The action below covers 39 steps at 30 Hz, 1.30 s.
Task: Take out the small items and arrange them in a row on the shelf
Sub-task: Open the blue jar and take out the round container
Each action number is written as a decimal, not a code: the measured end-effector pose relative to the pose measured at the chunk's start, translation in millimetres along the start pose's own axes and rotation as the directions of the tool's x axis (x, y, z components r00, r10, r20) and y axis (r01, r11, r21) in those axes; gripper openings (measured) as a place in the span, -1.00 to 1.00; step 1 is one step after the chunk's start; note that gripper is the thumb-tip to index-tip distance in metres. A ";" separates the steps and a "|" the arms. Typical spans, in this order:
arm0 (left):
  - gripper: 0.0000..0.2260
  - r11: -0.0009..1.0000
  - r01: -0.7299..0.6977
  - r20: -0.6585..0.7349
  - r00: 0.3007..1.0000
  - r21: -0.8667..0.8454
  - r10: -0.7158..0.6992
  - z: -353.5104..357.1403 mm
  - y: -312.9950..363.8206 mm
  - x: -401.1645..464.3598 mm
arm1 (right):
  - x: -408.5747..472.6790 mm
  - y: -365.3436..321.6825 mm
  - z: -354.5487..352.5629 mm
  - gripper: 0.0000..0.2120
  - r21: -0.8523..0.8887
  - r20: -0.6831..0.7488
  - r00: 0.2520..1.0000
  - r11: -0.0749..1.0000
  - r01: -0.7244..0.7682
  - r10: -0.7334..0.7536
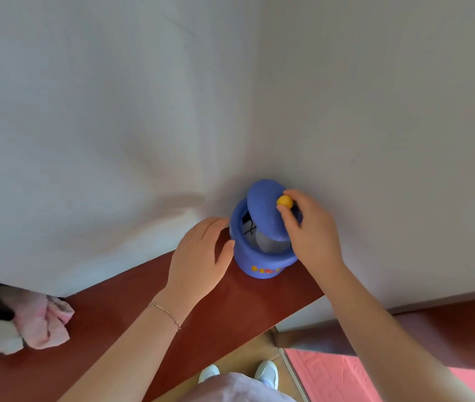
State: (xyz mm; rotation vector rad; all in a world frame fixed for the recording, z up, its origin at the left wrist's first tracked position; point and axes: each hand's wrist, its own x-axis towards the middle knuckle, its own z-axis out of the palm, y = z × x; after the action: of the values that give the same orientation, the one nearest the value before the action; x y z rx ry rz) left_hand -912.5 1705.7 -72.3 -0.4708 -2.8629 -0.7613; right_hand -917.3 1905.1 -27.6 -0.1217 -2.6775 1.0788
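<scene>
pinching the yellow knob [285, 201] at frame centre, my right hand [311, 230] tilts the blue lid [263, 210] off the jar [259, 256]; my left hand [198, 256] rests flat beside it, fingers relaxed.

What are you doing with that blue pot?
A person is opening the blue pot, which stands on a red-brown shelf against the wall. The right hand pinches the yellow knob and tilts the lid up. The left hand rests open beside the pot. Something white and black shows inside; nothing is out yet.
</scene>
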 end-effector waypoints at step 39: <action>-0.79 0.980 0.016 0.294 0.955 -0.198 0.044 7.8 70.9 93.8 | -53.1 -8.3 -35.6 -0.78 0.380 -0.193 0.915 0.887 -0.264 0.355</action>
State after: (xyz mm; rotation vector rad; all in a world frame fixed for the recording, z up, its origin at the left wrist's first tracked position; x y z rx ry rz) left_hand -977.5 1792.6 -26.4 -0.6846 -3.0648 -1.0644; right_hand -856.6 1914.0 -7.8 -0.6016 -2.2419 1.4993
